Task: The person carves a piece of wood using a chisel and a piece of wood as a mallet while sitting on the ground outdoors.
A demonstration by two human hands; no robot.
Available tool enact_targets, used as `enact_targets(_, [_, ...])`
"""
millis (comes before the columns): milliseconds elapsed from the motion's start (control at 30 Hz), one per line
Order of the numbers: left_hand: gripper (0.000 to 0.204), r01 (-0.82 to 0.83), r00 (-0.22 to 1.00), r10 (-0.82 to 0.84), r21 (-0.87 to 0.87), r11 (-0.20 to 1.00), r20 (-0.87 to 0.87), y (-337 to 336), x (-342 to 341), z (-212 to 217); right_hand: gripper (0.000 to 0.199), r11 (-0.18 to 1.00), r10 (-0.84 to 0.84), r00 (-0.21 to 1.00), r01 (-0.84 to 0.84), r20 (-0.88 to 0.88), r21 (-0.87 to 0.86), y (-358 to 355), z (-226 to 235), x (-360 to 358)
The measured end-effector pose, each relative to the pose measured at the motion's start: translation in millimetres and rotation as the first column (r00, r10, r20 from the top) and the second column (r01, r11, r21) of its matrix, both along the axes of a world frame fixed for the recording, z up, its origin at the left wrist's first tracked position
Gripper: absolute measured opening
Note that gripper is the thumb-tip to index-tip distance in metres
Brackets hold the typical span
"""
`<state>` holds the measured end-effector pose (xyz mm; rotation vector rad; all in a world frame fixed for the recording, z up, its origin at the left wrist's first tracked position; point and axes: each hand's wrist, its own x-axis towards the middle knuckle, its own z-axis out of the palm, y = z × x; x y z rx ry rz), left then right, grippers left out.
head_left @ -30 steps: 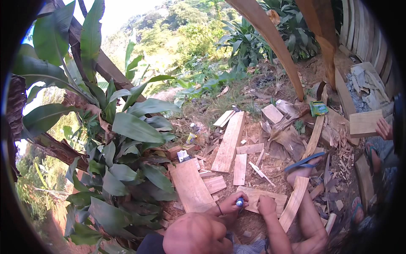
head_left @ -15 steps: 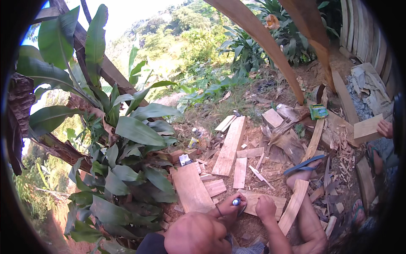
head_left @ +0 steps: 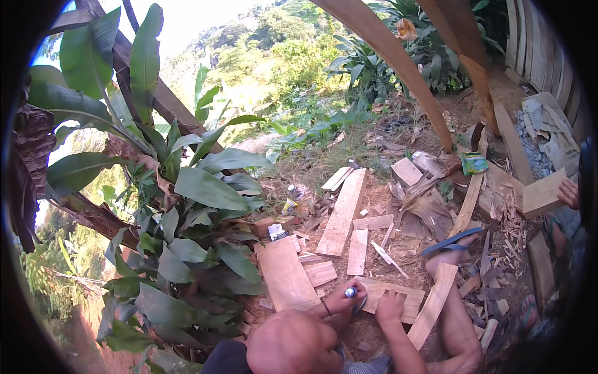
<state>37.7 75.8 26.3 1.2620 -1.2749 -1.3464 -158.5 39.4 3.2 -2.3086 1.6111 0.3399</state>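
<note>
My left hand [head_left: 339, 300], with a dark band at the wrist, is closed around a short rounded blue handle [head_left: 351, 292] with a pale end. What the handle belongs to is hidden by the fingers. My right hand [head_left: 390, 306] is a closed fist resting at a flat wooden board [head_left: 408, 298]; anything inside it is out of sight. That board lies on the ground in front of both hands. A longer wooden plank [head_left: 433, 305] slants across my right leg, whose foot wears a blue flip-flop [head_left: 450, 242]. My bent left knee [head_left: 289, 343] covers part of my left forearm.
Cut boards [head_left: 283, 274] and offcuts [head_left: 357, 252] litter the ground ahead. At the right edge another person's hand [head_left: 568, 194] holds a wooden block [head_left: 543, 194]. Leafy plants [head_left: 208, 187] crowd the left; curved wooden posts [head_left: 398, 68] rise beyond.
The whole view has shifted slightly. My right fist sits a little closer to my left hand; the left keeps its hold on the blue handle.
</note>
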Motion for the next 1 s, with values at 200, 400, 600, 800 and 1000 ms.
enact_targets(200, [0.026, -0.025, 1.000, 0.025, -0.003, 1.000, -0.011, 2.5, 2.0, -2.5, 0.046, 0.994, 0.055, 0.998, -0.055, 0.007, 0.092, 2.1, 9.5, -4.4])
enact_targets(400, [0.026, -0.035, 0.999, 0.035, 0.002, 0.999, 0.027, 1.2, 1.9, -2.7, 0.043, 0.994, 0.020, 0.998, -0.027, 0.065, 0.105, 12.9, 19.0, 0.5])
enact_targets(600, [0.022, -0.047, 0.998, 0.047, 0.007, 0.999, -0.037, -0.6, 2.2, -3.7, 0.034, 0.999, 0.042, 0.997, -0.040, 0.060, -0.034, 25.8, 3.6, -0.2])
enact_targets(800, [0.019, -0.076, 0.992, 0.076, 0.005, 0.997, -0.102, 2.2, 1.6, -9.8, 0.018, 0.981, 0.124, 0.979, -0.096, 0.160, -0.168, 34.1, 20.4, -1.0])
enact_targets(1000, [0.016, -0.098, 0.993, 0.099, 0.016, 0.995, -0.059, -0.5, -4.0, 4.4, 0.038, 0.969, -0.014, 0.994, -0.013, 0.107, 0.247, 2.3, 51.5, -13.0])
